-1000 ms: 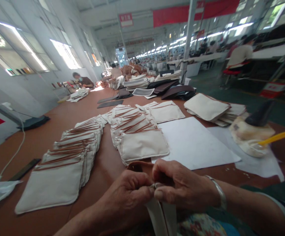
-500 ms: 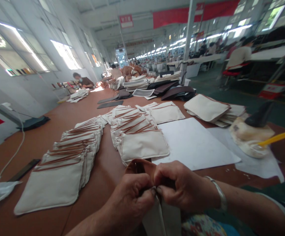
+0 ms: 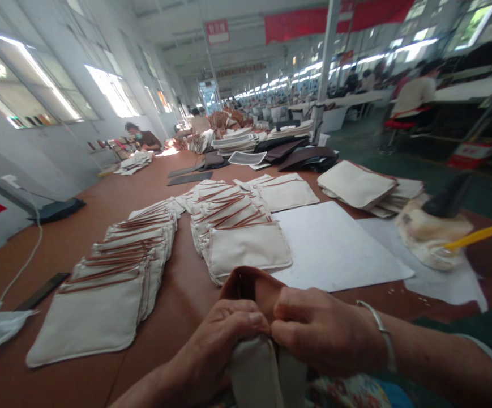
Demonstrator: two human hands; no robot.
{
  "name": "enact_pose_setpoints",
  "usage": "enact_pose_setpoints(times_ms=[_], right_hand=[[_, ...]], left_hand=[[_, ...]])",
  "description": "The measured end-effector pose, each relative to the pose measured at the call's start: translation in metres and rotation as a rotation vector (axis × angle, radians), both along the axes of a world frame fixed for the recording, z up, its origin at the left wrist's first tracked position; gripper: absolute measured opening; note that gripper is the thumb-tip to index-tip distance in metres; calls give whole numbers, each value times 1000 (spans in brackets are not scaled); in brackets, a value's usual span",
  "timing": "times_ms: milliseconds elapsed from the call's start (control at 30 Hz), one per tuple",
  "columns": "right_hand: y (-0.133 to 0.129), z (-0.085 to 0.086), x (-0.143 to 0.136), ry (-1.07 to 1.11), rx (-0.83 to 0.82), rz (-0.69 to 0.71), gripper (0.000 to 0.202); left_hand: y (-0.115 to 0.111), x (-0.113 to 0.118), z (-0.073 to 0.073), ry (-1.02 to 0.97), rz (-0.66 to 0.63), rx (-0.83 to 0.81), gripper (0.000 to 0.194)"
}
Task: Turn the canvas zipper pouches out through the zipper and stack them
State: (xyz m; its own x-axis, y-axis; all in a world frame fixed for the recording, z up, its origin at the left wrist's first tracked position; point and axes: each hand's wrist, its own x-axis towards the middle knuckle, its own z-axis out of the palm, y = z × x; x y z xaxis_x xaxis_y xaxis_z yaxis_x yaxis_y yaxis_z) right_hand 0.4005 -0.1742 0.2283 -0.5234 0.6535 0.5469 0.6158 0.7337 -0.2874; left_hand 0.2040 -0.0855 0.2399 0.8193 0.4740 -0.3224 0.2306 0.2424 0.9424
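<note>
While cream piece (image 3: 254, 368) hangs below | left fingers (image 3: 241, 321), right fingers (image 3: 291, 333) — both pinching its top | brown flap (image 3: 260, 286) beyond

The held pouch (image 3: 252, 371) is cream and brown; the stacked pouches (image 3: 86, 320) are cream with brown trim. The bench (image 3: 165, 323) is reddish brown, the paper (image 3: 330, 243) white, the handle (image 3: 479, 237) yellow, the bracelet (image 3: 381, 326) silver, the cloth (image 3: 343, 392) flowered.

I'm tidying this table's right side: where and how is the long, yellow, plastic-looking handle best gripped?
Probably by its outer end, from the right and slightly above. The long, yellow, plastic-looking handle slants up and rightward, leaving that end free, while its lower end meets white material in the off-white, irregular container. The bare right hand, wearing a silvery bangle, is nearer.
</note>
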Motion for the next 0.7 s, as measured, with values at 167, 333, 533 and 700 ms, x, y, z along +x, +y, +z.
enact_pose_setpoints(times_ms=[167, 333, 533, 700], right_hand=[[-5, -2, 1, -158, 213, -3, 25], [-13, -2, 0, 422, -275, 32, 25], [-4, 9, 2, 568, -780, 42, 44], [3, 13, 2, 437, -764, 167, 43]], left_hand=[[-2, 3, -1, 61, -13, -114, 31], [-1, -3, 1, 77, -54, 145, 26], [-4, -5, 11, 119, -104, 374, 16], [-7, -4, 19, 123, -113, 452, 13]])
